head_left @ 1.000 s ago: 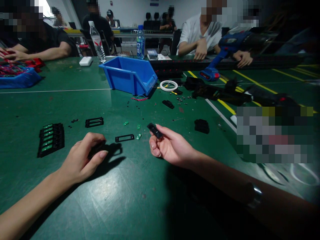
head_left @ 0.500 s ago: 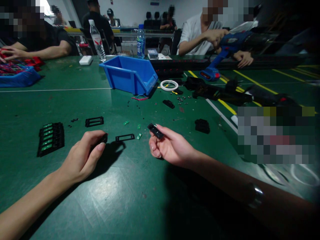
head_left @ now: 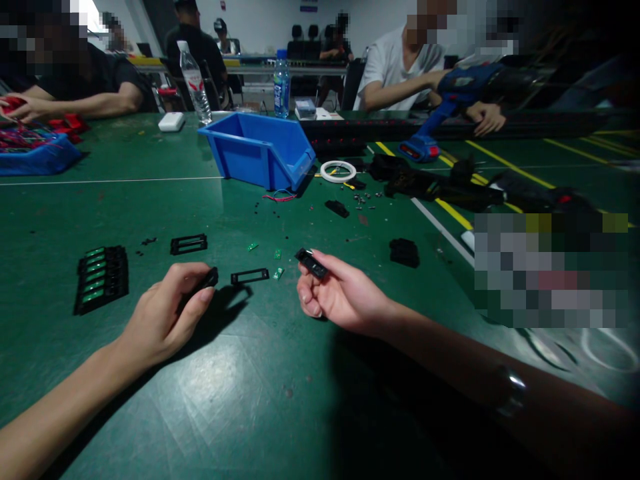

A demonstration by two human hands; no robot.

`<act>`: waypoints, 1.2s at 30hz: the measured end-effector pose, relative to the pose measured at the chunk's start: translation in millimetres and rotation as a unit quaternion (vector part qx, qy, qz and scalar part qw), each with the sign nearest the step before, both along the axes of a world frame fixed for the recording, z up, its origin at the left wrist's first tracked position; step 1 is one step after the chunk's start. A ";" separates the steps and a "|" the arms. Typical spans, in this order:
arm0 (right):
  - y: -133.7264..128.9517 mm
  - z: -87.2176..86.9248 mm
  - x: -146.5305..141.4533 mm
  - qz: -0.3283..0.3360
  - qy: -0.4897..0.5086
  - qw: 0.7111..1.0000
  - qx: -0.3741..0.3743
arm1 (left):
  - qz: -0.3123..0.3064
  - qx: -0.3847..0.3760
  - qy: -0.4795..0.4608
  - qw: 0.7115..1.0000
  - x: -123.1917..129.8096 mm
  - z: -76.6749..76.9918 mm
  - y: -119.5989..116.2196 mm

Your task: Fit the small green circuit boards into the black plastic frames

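Right hand [head_left: 345,293]: closed on a small black piece, thumb along its near end, lower fingers curled into the palm.
Right piece [head_left: 312,264]: held above the tabletop [head_left: 225,413], near the middle of the view; black, oblong, with a raised rim around a sunken middle that catches some light; tilted, its far end pointing up and left.
Left hand [head_left: 165,307]: gripping another black part between thumb and bent fingers, well apart from the right hand.
Left piece [head_left: 211,277]: dark and mostly hidden by the fingers; only one end shows, so its full shape cannot be told.
Near frame [head_left: 265,274]: thin, black, rectangular, with one long slot; it lies between the hands.
Far frame [head_left: 189,244]: black, slotted, lying just beyond the left hand.
Green boards [head_left: 279,273]: three tiny ones, scattered beside the near frame.
Row at left [head_left: 103,279]: black parts set side by side, green strips showing along one side.
Blue bin [head_left: 245,160]: farther back, its low open front facing right.
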State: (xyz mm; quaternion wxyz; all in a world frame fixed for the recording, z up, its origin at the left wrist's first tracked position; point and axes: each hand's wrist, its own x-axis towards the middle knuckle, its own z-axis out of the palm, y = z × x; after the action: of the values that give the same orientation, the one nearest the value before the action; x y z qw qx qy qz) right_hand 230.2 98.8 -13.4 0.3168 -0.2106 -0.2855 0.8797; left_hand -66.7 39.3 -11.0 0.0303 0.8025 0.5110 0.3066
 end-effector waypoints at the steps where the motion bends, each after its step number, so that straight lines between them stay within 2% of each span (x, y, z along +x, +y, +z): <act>1: -0.2 -0.1 0.0 0.000 -0.003 1.000 0.001 | 0.000 0.001 0.003 1.000 0.6 0.6 0.0; 12: -6.1 2.0 -2.0 -0.023 -0.029 0.998 0.049 | 0.005 0.012 0.011 1.000 1.9 -0.9 0.5; 21: -8.5 1.5 -4.6 -0.020 -0.069 0.995 0.075 | -0.003 0.006 0.009 1.000 3.5 2.9 0.8; 36: -8.3 1.2 -1.1 0.000 -0.085 0.991 0.100 | 0.022 -0.016 -0.001 1.000 2.6 2.1 0.5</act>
State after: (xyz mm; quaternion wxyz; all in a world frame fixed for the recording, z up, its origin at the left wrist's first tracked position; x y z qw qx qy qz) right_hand 229.2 90.4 -12.2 0.3105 -0.2521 -0.3981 0.8256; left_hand -64.1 39.8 -9.0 0.0365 0.7904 0.5329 0.2999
